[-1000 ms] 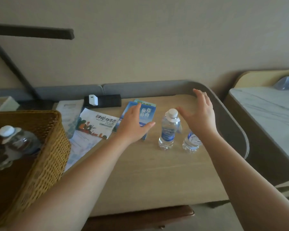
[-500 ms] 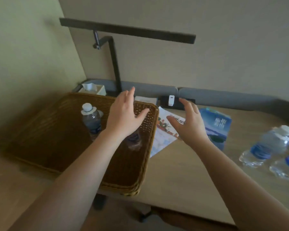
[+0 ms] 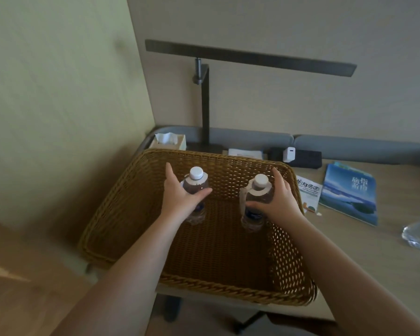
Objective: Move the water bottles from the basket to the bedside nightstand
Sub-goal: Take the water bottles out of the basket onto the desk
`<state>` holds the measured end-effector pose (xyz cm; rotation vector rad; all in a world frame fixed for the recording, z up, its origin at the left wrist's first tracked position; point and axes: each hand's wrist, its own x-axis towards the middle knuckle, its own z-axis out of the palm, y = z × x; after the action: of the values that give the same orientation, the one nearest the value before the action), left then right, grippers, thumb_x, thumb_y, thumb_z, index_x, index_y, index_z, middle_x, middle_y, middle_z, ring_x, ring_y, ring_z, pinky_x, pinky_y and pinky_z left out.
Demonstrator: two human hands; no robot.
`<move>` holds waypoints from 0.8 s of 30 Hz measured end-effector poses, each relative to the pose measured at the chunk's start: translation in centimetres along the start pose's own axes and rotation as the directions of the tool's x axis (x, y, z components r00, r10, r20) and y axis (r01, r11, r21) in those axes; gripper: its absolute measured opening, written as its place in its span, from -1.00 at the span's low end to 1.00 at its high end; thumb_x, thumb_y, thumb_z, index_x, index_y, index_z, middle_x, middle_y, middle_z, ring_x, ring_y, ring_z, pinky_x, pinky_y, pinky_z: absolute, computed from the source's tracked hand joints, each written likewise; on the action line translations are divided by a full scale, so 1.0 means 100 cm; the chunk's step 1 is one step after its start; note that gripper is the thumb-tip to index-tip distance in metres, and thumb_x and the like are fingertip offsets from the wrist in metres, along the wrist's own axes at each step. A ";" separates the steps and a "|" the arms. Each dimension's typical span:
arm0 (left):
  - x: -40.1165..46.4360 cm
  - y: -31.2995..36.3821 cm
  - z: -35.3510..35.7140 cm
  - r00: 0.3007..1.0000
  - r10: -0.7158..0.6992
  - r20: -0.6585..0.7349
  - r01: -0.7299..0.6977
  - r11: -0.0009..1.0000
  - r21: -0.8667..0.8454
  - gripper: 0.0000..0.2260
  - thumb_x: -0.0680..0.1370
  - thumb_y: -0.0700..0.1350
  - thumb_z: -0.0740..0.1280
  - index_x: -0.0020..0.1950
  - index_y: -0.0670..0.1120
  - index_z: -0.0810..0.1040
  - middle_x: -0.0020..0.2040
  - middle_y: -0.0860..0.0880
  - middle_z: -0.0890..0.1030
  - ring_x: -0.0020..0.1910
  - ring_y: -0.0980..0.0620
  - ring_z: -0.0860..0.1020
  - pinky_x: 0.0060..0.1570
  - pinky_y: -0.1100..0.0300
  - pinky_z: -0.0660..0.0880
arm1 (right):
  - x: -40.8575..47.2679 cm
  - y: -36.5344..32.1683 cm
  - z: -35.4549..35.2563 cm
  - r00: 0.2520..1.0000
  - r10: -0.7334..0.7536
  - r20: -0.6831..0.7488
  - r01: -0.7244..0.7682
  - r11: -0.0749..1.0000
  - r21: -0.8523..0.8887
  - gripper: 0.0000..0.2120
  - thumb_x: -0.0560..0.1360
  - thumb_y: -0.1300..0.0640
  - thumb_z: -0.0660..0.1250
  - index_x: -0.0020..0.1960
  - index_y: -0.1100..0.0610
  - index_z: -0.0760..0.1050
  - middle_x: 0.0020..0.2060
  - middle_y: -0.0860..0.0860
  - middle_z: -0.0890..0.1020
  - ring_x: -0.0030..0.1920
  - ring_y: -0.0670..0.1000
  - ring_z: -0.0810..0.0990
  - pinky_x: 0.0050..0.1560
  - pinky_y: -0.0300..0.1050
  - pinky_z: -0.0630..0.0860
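one wicker basket (image 3: 136, 214) in my view holds two upright water bottles. my left hand (image 3: 180, 202) wraps the left bottle (image 3: 195, 187); my right hand (image 3: 278, 202) wraps the right bottle (image 3: 256, 197). one blue booklet (image 3: 349, 192) lies right of the basket.

The blue booklet (image 3: 350, 193) on the bench carries large white Chinese characters, mirrored in this view, seemingly 旅游指南. The white leaflet (image 3: 309, 193) beside it shows 游览 and a circled character. The bottle labels are too blurred to read.
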<state>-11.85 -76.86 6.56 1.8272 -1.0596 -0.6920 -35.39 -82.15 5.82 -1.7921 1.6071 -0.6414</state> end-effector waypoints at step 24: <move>0.028 0.014 0.008 0.991 0.122 0.062 -0.125 0.991 0.048 -0.41 0.28 0.10 0.55 0.22 -0.01 0.45 0.11 0.06 0.54 0.11 0.08 0.49 0.00 0.19 0.39 | 0.006 -0.018 -0.034 0.988 -0.150 -0.047 0.155 0.980 0.122 -0.36 0.23 -0.10 0.55 0.21 -0.13 0.31 0.00 -0.28 0.49 -0.06 -0.26 0.48 -0.29 -0.46 0.36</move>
<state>-11.65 -80.02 7.34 1.7767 -1.2287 -0.6526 -36.56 -83.15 9.41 -1.8317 1.4298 -0.8329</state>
